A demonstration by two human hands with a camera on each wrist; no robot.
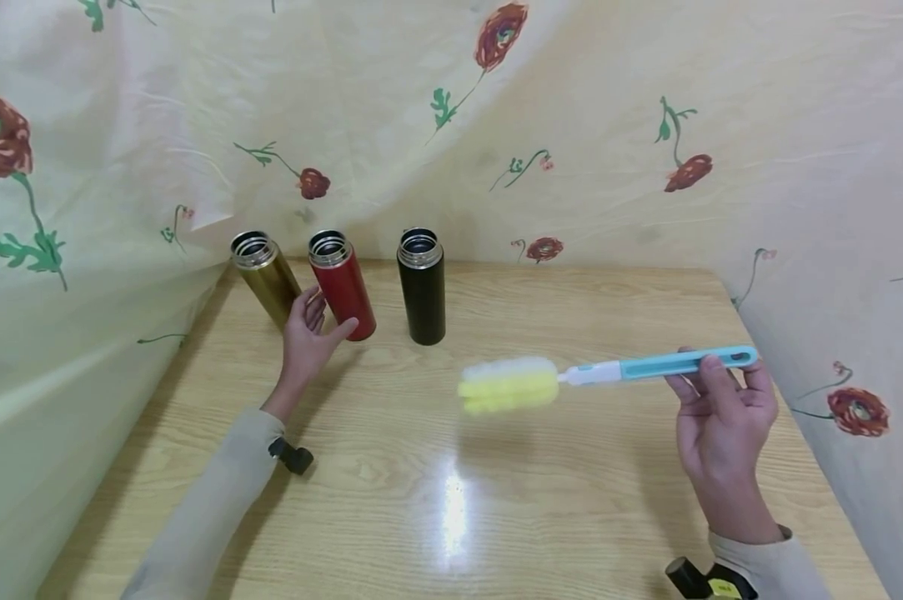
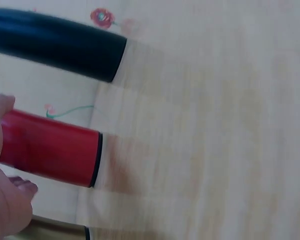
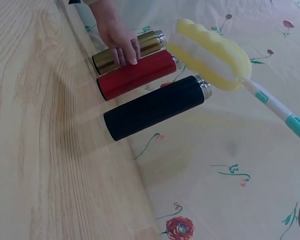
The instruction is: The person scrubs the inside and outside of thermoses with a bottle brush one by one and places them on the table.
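A red bottle (image 1: 346,292) stands without a lid on the wooden table. Around its near left side is my left hand (image 1: 308,337), thumb and fingers spread; in the left wrist view a gap shows between the fingertips (image 2: 27,186) and the red bottle (image 2: 52,148). Left of it stands a gold bottle (image 1: 271,283), partly behind that hand. On the other side is a black bottle (image 1: 423,300), its mouth uncovered too. My right hand (image 1: 724,417) pinches the blue handle of a bottle brush (image 1: 507,385), whose yellow and white sponge head points left above the table.
The wooden table (image 1: 571,500) reaches back to a cloth (image 1: 609,167) printed with red flowers, which also hangs along both sides. All three bottles are near the back left. A band with a small black device (image 1: 292,456) is on the left wrist.
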